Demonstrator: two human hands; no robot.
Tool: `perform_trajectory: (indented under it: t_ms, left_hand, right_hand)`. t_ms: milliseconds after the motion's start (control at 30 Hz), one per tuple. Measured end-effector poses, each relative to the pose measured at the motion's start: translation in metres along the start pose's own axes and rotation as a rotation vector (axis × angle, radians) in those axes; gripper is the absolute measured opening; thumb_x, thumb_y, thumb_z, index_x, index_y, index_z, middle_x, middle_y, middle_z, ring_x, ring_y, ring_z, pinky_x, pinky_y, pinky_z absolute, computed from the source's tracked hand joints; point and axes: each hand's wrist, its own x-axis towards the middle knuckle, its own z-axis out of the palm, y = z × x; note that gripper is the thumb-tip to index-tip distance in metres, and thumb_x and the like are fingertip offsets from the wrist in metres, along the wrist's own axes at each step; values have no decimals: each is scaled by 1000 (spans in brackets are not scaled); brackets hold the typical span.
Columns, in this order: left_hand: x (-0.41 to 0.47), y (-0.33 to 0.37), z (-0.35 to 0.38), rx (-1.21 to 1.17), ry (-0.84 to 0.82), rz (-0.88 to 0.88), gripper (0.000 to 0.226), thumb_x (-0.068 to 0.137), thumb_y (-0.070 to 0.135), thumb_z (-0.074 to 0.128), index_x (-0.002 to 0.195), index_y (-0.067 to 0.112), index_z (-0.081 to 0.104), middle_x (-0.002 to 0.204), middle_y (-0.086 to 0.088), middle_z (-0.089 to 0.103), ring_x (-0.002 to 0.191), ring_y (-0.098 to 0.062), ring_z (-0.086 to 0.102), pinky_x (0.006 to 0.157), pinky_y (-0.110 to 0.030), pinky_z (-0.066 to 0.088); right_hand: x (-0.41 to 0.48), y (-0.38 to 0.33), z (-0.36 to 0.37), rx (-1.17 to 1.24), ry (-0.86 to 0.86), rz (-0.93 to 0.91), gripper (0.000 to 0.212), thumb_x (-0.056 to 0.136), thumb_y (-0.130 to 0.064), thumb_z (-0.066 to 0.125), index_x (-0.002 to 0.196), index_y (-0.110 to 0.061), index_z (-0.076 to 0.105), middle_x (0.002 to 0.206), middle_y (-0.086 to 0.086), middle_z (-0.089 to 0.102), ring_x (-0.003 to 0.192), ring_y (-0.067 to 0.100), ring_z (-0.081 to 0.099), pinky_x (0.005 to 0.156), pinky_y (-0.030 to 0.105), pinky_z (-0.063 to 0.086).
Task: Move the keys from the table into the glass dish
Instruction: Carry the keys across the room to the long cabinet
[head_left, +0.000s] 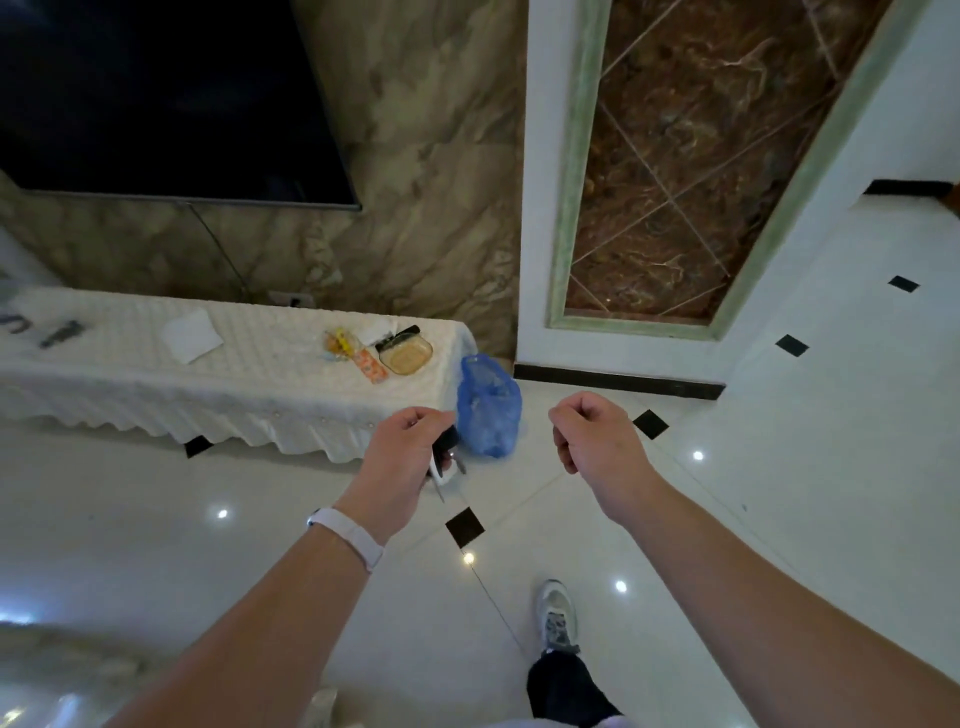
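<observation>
Soft blur; glare spots; fisheye edges

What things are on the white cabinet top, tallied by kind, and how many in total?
Glass dish: 1
White paper sheets: 2
Orange snack packets: 2
Black remote-like object: 1
Dark object at the left end: 1
Total: 7; the small clutter is blurry.
</observation>
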Motion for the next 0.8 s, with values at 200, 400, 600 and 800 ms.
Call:
perform_trajectory:
  t_ms: [200, 400, 600, 800]
  left_hand:
    - [76, 41, 45, 57, 80, -31, 14, 85, 17, 66, 82, 3, 65, 65, -12, 62, 58, -24, 56, 55, -32, 47]
    - [139, 71, 67, 44, 150, 0, 18, 85, 18, 66, 82, 1, 63, 64, -15, 62, 51, -22, 53, 55, -34, 43]
    - [184, 98, 53, 21, 241, 0, 18, 85, 21, 66, 81, 3, 64, 70, -19, 61, 56, -24, 55, 57, -34, 44]
    - [243, 108, 22, -12, 262, -34, 16, 85, 20, 66, 76, 7, 63, 58, -10, 60, 53, -21, 54, 54, -32, 45]
  right_hand:
    - [107, -31, -7, -9, -69, 47, 14, 86, -16, 57, 80, -5, 62, 64, 8, 58, 54, 18, 49, 48, 29, 42]
    - [204, -56, -3, -33, -153, 72, 14, 86, -16, 56, 76, -9, 62, 61, 6, 58, 49, 15, 49, 44, 25, 40]
    - [260, -73, 34, -69, -251, 74, 14, 87, -19, 58, 75, -13, 64, 50, -3, 58, 42, 8, 50, 44, 23, 45]
    - [319, -78, 84, -156, -286, 41, 15, 88, -21, 58, 78, -13, 64, 53, -4, 60, 46, 8, 54, 47, 21, 47]
